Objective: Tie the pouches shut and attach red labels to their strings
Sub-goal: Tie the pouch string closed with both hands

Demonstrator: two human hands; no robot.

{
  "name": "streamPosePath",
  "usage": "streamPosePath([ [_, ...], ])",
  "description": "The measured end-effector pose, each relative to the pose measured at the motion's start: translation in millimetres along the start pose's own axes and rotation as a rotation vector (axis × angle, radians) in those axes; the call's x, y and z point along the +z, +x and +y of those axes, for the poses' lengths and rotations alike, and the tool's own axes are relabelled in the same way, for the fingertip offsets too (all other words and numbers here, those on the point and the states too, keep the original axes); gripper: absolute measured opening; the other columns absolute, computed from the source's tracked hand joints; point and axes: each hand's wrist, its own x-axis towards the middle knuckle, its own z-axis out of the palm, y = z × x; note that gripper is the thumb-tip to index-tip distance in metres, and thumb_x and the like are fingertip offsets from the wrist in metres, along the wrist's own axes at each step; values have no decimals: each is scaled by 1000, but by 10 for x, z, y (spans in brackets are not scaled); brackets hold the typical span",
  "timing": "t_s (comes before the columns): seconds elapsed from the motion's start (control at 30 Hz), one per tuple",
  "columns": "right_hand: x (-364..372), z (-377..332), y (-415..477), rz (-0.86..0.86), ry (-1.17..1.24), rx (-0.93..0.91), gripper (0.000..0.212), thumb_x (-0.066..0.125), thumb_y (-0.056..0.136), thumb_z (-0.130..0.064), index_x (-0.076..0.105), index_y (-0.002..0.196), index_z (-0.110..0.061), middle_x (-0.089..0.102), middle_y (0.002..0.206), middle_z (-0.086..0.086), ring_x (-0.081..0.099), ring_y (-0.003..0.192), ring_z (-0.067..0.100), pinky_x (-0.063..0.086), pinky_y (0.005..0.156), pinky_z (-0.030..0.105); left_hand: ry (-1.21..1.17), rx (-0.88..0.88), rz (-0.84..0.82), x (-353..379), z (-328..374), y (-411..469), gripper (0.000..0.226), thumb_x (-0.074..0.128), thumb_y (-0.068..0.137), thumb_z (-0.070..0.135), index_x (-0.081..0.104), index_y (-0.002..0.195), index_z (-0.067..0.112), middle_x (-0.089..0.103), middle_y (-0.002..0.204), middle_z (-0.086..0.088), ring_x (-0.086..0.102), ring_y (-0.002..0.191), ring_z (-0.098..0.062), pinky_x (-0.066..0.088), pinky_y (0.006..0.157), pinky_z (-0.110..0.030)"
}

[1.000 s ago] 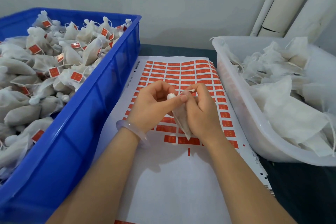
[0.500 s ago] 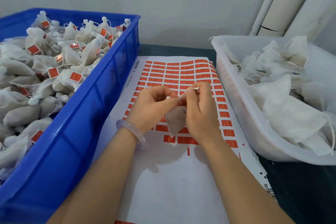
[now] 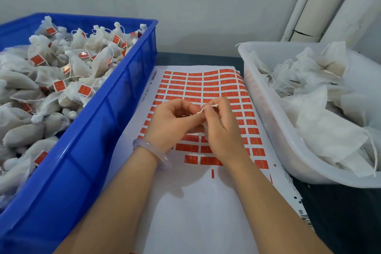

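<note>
My forearms angle in over the white paper sheet of red labels (image 3: 193, 83), wrists close together. My left hand (image 3: 175, 122) and right hand (image 3: 223, 133) both curl, pinching the thin white string (image 3: 206, 108) of a small white fabric pouch (image 3: 205, 128) - mostly hidden between my palms.

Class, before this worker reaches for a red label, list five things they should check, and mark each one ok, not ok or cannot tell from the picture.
1. String pinched by the left hand and the right hand: ok.
2. Knot pulled tight on the pouch: cannot tell, the hands hide it.
3. Red labels left on the sheet beneath the hands: ok.
4. Label on this string: not ok, none shows.
5. A hand free to peel a label: not ok, both hold the string.
</note>
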Motion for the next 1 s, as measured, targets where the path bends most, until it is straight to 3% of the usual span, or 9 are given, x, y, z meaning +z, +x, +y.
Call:
streamPosePath([
  [0.2,-5,23,-9,43,-171,-35,5,35,98,-33,36,95,-30,48,80,-25,56,76,-12,42,54,0,-58,-65,-31,3,-4,1,8,69,80,7,62,80,11,71,72,-1,70,63,-15,51,52,-17],
  [0.37,-70,50,38,2,-304,-31,8,35,98,-35,35,97,-27,48,75,-22,56,63,3,38,53,7,209,-55,-74,-25,-20,36,9,70,80,11,63,82,17,70,76,1,69,65,-10,51,53,-14],
  [0.53,-59,49,35,61,-276,-45,6,37,98,-33,36,94,-28,48,73,-21,56,68,-7,40,48,2,142,-122,-114,-70,-5,30,6,67,82,11,66,78,15,69,65,5,68,59,-11,50,51,-15],
  [0.63,-44,31,14,101,-258,-75,5,37,97,-34,35,95,-29,48,75,-24,59,65,3,41,51,4,104,-142,-102,-77,0,24,10,65,84,11,66,76,16,69,64,4,68,57,-13,51,51,-16],
  [0.77,-27,30,4,131,-255,-95,6,37,96,-35,35,96,-29,47,75,-27,58,64,3,39,53,4,72,-191,-119,-59,14,18,14,61,87,10,65,75,14,67,66,-1,66,55,-14,54,53,-21],
  [0.9,-34,45,17,92,-256,-110,7,38,97,-35,35,91,-32,49,74,-24,59,64,5,41,50,4,88,-218,-149,-72,4,21,15,59,88,10,64,75,13,68,73,-8,67,60,-18,57,58,-25],
  [1.0,-82,52,48,-5,-192,-86,16,41,97,-31,37,83,-35,51,74,-21,59,75,-1,45,52,4,79,-214,-187,-76,-14,22,14,59,88,9,62,75,13,66,63,-2,66,57,-16,57,57,-25],
])
